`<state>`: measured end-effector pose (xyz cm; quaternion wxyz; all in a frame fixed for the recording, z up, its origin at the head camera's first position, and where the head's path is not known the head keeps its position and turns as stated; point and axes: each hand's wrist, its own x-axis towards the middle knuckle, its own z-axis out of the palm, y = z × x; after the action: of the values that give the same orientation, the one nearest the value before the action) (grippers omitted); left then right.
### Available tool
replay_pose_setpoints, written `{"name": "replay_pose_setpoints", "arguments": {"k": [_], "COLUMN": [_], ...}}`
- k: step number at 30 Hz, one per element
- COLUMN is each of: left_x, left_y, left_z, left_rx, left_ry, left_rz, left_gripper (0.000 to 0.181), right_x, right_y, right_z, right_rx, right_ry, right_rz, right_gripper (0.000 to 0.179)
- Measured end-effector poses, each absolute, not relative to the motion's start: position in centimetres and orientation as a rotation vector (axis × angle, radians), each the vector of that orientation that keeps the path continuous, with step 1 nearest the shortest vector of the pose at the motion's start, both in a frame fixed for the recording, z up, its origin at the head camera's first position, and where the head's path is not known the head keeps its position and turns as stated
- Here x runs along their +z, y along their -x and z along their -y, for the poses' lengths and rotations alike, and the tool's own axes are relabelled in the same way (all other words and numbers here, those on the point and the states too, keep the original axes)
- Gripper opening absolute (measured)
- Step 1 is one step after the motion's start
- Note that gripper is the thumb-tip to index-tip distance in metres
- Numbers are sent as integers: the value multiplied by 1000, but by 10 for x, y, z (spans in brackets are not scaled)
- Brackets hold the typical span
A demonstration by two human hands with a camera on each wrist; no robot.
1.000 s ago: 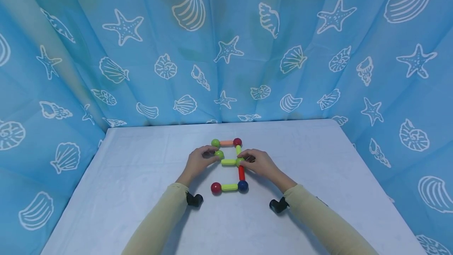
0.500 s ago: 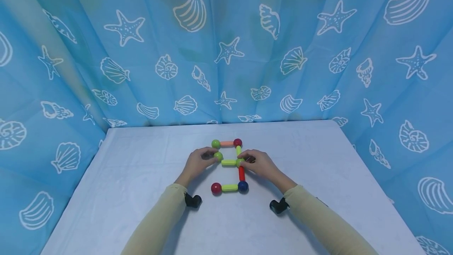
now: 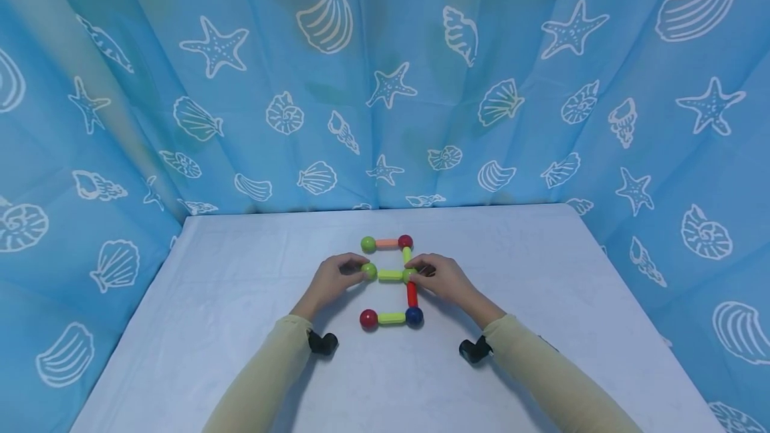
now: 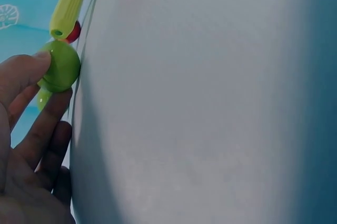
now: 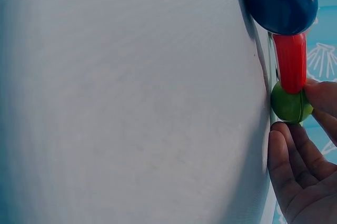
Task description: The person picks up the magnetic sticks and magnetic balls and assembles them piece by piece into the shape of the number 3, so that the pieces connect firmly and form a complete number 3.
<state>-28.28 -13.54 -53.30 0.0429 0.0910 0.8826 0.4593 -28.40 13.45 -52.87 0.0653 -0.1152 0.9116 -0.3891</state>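
Observation:
My left hand (image 3: 327,280) pinches a loose green ball (image 4: 62,65) between thumb and fingers. That ball sits right at the free end of a yellow-green rod (image 3: 391,275); whether they touch I cannot tell. At the rod's other end, my right hand (image 3: 444,277) pinches a second green ball (image 5: 287,103). From this ball a short yellow-green rod (image 3: 407,255) runs back to a red ball (image 3: 406,242), and a red rod (image 5: 291,62) comes forward to a blue ball (image 5: 281,0). The right fingers partly cover the middle green ball in the head view.
A salmon rod (image 3: 387,244) joins the back red ball to another green ball (image 3: 368,244). In front, a yellow-green rod (image 3: 392,318) links the blue ball to a red ball (image 3: 369,319). White cloth covers the table (image 3: 240,272); a blue shell-patterned curtain (image 3: 385,132) surrounds it.
My left hand has brought its green ball forward and slightly left, from behind the middle rod to in line with its free end. The right hand keeps its place on the middle ball.

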Motion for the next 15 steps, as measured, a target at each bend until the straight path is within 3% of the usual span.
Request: {"name": "replay_pose_setpoints", "arguments": {"k": [15], "left_x": [-537], "left_y": [278], "left_z": [141], "left_rx": [1420], "left_ry": [-318], "left_rz": [-2656], "left_gripper": [29], "right_x": [-528], "right_y": [283], "right_z": [-134], "right_rx": [-1191], "right_ry": [350], "right_rz": [-2739], "right_gripper": [23]}}
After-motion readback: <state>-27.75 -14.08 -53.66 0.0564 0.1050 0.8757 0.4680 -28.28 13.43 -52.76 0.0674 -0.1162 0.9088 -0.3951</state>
